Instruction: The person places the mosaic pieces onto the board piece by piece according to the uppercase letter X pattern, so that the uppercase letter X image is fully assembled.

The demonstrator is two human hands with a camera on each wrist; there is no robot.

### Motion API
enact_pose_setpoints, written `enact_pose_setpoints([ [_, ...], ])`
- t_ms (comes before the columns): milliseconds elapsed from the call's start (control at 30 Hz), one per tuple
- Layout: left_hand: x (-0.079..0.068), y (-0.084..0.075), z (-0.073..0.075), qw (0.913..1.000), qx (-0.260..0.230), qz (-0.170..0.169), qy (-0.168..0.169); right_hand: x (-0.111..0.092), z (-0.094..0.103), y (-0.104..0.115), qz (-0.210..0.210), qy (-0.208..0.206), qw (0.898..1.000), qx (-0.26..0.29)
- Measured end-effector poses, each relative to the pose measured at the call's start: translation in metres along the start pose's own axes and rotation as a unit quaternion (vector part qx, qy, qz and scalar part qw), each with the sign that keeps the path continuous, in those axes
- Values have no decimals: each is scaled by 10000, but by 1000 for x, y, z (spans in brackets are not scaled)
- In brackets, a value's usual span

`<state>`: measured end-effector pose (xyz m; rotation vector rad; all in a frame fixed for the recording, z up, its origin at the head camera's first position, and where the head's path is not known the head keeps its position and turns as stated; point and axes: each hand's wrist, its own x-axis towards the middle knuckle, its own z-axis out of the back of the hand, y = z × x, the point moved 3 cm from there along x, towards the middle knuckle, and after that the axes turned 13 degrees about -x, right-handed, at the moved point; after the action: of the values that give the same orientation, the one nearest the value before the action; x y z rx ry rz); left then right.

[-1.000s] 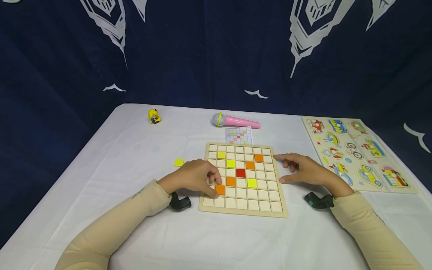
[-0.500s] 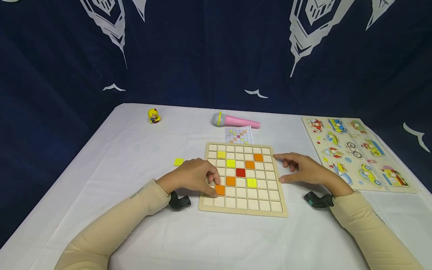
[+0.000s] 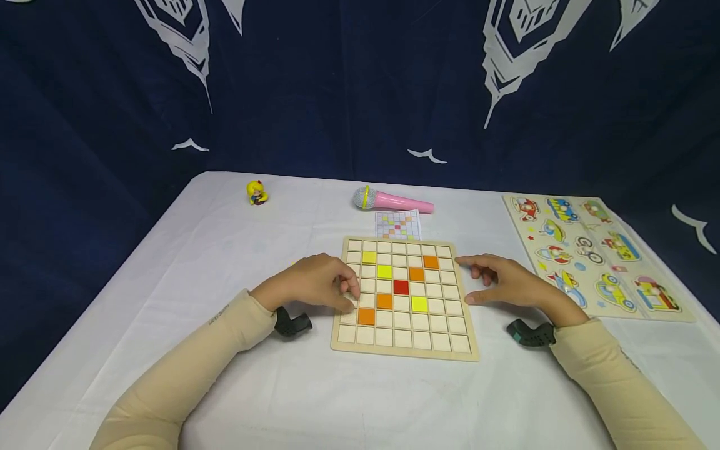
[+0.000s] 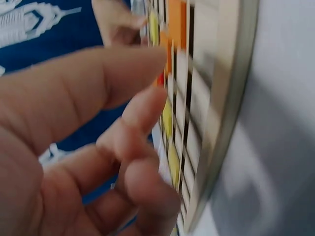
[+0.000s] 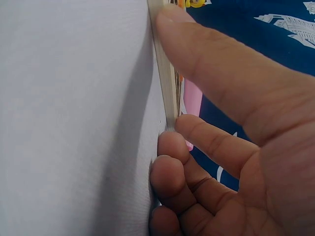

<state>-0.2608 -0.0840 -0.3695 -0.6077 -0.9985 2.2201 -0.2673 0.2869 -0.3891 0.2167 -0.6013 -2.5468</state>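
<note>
A wooden grid board (image 3: 394, 357) lies on the white table, holding several coloured square tiles. One orange tile (image 3: 366, 316) sits in a cell near the lower left, beside my left fingertips. Up the diagonal are more orange tiles and a red tile (image 3: 401, 287); a yellow tile (image 3: 419, 304) sits to its lower right. My left hand (image 3: 315, 281) hovers over the board's left edge, loosely bent fingers holding nothing; the left wrist view shows bare fingertips. My right hand (image 3: 509, 284) touches the board's right edge with thumb and index finger (image 5: 211, 137). The loose yellow tile is mostly hidden behind the left hand.
Behind the board lies a printed pattern card (image 3: 398, 225), with a pink toy microphone (image 3: 402, 203) beyond it. A yellow-haired figurine (image 3: 257, 193) stands at the back left. A vehicle puzzle board (image 3: 596, 256) lies at the right.
My left hand has let go of the orange tile, which stays in its cell, and has drawn back to the left, covering the loose yellow tile. The right hand has kept its place.
</note>
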Motion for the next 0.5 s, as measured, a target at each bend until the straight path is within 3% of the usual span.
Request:
enact_pose_setpoints([
  [233, -1, 23, 27, 9962, -721, 233, 432, 0, 0, 0, -13, 13, 10000, 11],
  [500, -8, 53, 57, 9851, -1456, 799, 444, -1, 0, 0, 6, -14, 10000, 40],
])
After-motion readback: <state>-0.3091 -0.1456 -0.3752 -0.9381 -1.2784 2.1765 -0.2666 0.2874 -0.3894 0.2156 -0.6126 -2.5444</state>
